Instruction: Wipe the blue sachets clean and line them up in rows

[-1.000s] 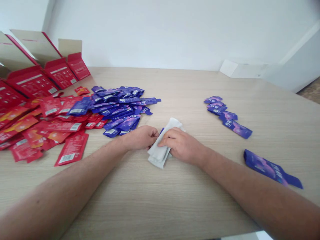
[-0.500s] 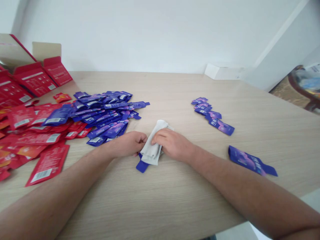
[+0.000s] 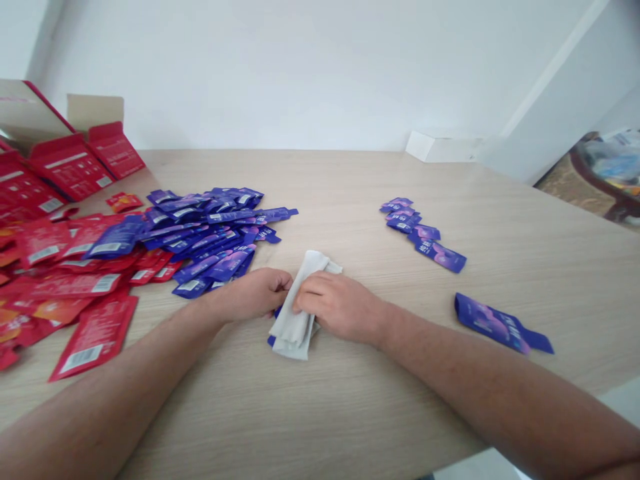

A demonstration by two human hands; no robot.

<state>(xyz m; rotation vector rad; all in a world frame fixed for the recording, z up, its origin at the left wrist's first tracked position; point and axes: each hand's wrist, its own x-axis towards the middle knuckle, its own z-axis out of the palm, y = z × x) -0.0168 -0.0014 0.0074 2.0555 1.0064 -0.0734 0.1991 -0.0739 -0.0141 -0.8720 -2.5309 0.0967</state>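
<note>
My right hand (image 3: 336, 305) is closed on a folded white cloth (image 3: 299, 313), which lies over a blue sachet (image 3: 271, 341). Only small bits of that sachet show at the cloth's left and lower edges. My left hand (image 3: 260, 293) is closed at the left side of the cloth, its fingertips pinching the sachet's edge, partly hidden. Left of my hands lies a heap of blue-purple sachets (image 3: 215, 233), partly on top of a spread of red sachets (image 3: 75, 287).
Red open cartons (image 3: 70, 167) stand at the back left. A short row of blue sachets (image 3: 425, 232) and a single blue sachet (image 3: 500, 325) lie to the right. A white box (image 3: 443, 147) sits against the wall. A chair (image 3: 600, 180) stands beyond the table's right edge.
My right hand has moved the cloth down and slightly left over the blue sachet, covering more of its lower end. My left hand has stayed nearly in place.
</note>
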